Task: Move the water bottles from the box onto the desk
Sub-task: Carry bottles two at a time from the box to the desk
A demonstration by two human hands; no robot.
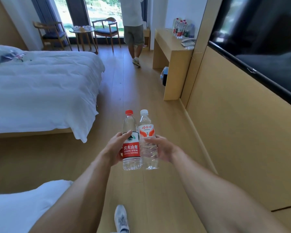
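Observation:
My left hand (113, 149) grips a clear bottle with a red cap and red label (131, 148), held upright in front of me above the floor. Right beside it, touching, my right hand (161, 149) grips a clear bottle with a white cap and orange-white label (147, 142). The wooden desk (168, 47) stands far ahead on the right against the wall. Several water bottles (181, 29) stand in a cluster at its far end. The box is not in view.
A bed with a white duvet (40, 88) fills the left side, and a second bed corner (23, 207) is at lower left. A person (133, 27) stands by the window ahead. A telephone (188, 42) lies on the desk. A wall-mounted TV (262, 39) hangs on the right. Chairs and a round table (81, 31) stand at the window.

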